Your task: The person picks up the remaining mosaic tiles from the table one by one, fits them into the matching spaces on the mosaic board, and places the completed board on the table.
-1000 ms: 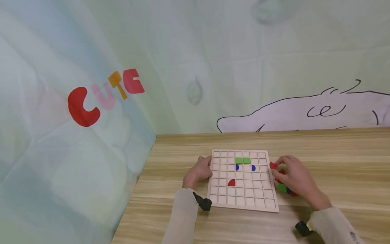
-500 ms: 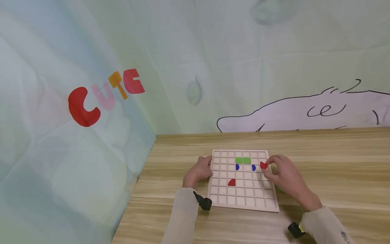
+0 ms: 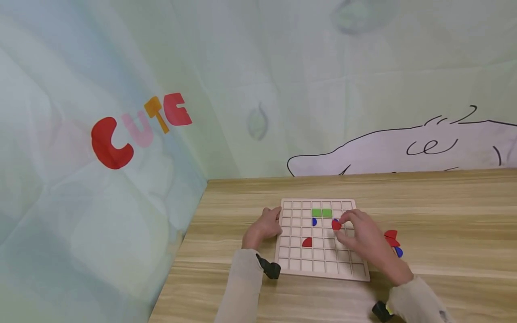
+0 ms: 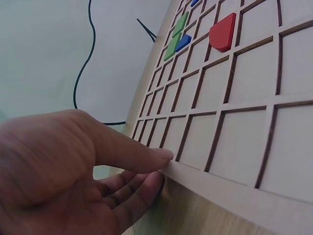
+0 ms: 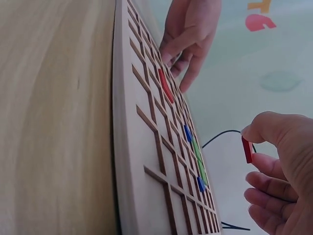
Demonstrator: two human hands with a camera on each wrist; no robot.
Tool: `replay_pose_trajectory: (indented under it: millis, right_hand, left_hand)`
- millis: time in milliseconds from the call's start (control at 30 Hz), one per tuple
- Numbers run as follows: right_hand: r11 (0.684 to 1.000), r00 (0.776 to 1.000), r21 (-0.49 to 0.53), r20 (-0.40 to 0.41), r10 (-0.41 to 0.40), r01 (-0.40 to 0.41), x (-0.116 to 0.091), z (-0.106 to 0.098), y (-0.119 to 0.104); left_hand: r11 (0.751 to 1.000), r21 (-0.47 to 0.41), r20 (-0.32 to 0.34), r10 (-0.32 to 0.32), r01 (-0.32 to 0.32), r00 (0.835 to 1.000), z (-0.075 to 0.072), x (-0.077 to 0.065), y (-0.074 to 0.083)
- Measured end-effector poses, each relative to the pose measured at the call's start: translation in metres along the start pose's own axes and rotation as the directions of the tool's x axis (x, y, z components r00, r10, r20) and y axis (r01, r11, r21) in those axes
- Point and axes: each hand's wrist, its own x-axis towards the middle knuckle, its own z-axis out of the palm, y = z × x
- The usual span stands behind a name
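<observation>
Red shows between the right hand's thumb and forefinger: a small tile (image 3: 336,225), pinched, with its outline partly covered by the fingertips. The right hand (image 3: 365,237) is nearly closed at that pinch, its other fingers loosely bent, and in the right wrist view the tile is held up off the pale grid board (image 3: 324,254).

At the board's left side, the left hand (image 3: 264,229) grips the edge, thumb on the rim and fingers bent against the side and underneath.

Two green squares (image 3: 322,213) sit side by side in neighbouring cells toward the far edge. Just nearer, a blue half-circle (image 3: 314,222) lies in its cell, and a second blue piece (image 3: 335,220) peeks out behind the held tile. A red quarter-circle (image 3: 307,242) occupies a cell nearer the middle.

Right of the board, loose red pieces (image 3: 392,242) lie against a blue one (image 3: 399,252) on the wood-grain tabletop (image 3: 226,215), partly hidden by the right hand.
</observation>
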Motion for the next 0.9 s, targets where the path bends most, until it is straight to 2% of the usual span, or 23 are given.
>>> replay_pose_trajectory:
  millis: [167,367,900]
  right_hand:
    - [1.0,1.0,0.001,0.019,-0.011,0.011,-0.001,0.006,-0.007]
    - [0.999,0.999,0.001,-0.006,-0.052,0.052,-0.003,0.015,-0.011]
    - [0.994,0.994,-0.03,0.036,-0.1,0.102,-0.01,0.034,-0.026]
  left_hand:
    - [1.0,0.006,0.004,0.006,-0.006,1.0,0.0,0.001,-0.001]
    - [1.0,0.004,0.003,0.002,-0.002,1.0,0.0,0.002,-0.001]
    - [1.0,0.011,0.003,-0.016,0.016,1.0,0.001,-0.001,0.0]
